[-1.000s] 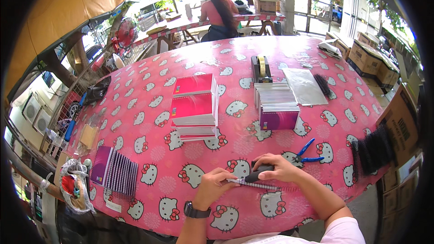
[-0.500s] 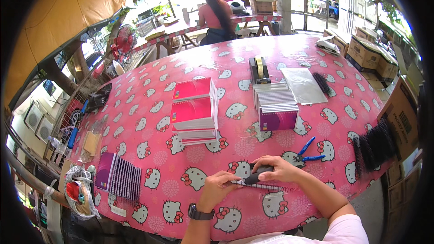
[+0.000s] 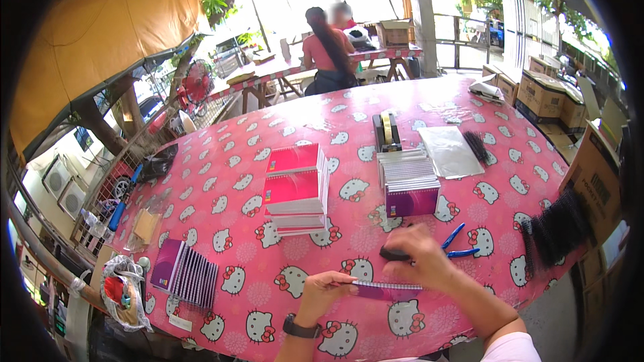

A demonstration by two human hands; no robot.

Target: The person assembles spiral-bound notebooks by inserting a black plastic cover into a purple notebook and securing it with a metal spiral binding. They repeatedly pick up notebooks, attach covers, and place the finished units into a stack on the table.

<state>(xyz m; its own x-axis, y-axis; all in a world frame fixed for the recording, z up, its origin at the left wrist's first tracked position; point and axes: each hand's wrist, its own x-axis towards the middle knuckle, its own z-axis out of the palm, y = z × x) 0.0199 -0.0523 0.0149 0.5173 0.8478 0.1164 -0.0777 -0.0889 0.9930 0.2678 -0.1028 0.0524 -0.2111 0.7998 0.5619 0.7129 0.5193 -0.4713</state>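
Note:
Near the front of the table, my left hand (image 3: 323, 293) pinches the left end of a thin purple spiral notebook (image 3: 388, 291), its coil edge turned upward. My right hand (image 3: 421, 253) is raised just above the notebook, fingers curled round a dark, rounded black tool (image 3: 394, 254) whose kind I cannot make out. Hand and tool are apart from the notebook. Just beyond the right hand lie blue-handled pliers (image 3: 461, 253).
Pink-covered notebooks (image 3: 292, 189) are stacked mid-table; purple ones stand in rows at right (image 3: 410, 201) and left (image 3: 166, 265). Behind are a tape dispenser (image 3: 386, 131) and plastic sleeves (image 3: 448, 151). Black coils (image 3: 557, 228) lie at the right edge. Two people (image 3: 327, 53) are at a far table.
My right hand has lifted the black tool up off the notebook's coil edge. The notebook has tipped so its purple cover shows. The view has tilted slightly upward.

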